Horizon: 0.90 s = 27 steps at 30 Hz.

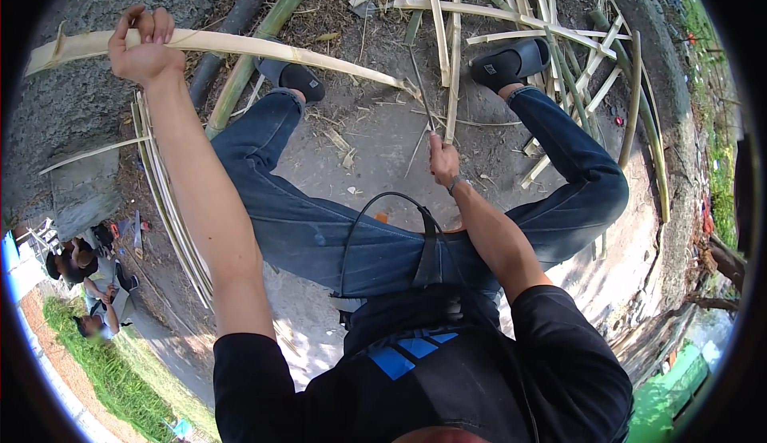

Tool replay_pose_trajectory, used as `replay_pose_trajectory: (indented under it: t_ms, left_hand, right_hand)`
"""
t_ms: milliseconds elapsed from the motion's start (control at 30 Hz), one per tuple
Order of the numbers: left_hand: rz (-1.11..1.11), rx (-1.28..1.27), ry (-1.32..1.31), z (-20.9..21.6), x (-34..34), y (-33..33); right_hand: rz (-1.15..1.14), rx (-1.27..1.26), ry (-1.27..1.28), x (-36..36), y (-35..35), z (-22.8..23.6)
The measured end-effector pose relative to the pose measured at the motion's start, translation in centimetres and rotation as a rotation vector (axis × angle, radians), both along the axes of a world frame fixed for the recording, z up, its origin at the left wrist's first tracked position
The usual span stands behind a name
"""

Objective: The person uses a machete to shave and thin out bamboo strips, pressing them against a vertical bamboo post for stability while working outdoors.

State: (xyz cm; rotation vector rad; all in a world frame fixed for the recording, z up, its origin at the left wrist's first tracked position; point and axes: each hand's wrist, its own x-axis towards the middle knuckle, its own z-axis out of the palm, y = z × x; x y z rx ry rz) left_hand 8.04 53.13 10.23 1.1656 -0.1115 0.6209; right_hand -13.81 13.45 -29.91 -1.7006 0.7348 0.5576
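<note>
Up at the left, my left hand (pixel 146 46) is closed around a long pale bamboo strip (pixel 264 50). The strip slopes down to the right, and its frayed far end comes close to a long thin blade (pixel 421 87). My right hand (pixel 443 160), in front of my lap, grips the handle of that knife, whose blade points away from me. Whether the blade touches the strip's end I cannot tell. My feet in dark slippers stand on either side of the blade.
Several split bamboo strips (pixel 511 18) lie crossed at the far right. A green bamboo pole (pixel 274 37) and a dark pole (pixel 233 31) lean at the far left. More thin strips (pixel 172 203) lie by my left leg. Two people (pixel 100 287) sit at the lower left.
</note>
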Motion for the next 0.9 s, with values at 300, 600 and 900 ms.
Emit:
replay_pose_trajectory:
  t_ms: [300, 600, 900]
  left_hand:
    - [-0.008, -0.030, 0.001, 0.5, 0.3, -1.0]
    - [0.060, -0.013, 0.057, -0.7, -1.7, 0.1]
    - [0.153, 0.026, 0.060, 0.8, -1.3, -1.0]
  right_hand:
    - [0.280, -0.029, 0.212, -0.8, -1.6, -0.2]
    - [0.283, -0.129, 0.171, -1.0, -1.7, 2.9]
    - [0.255, -0.136, -0.330, 0.3, -1.5, 6.4]
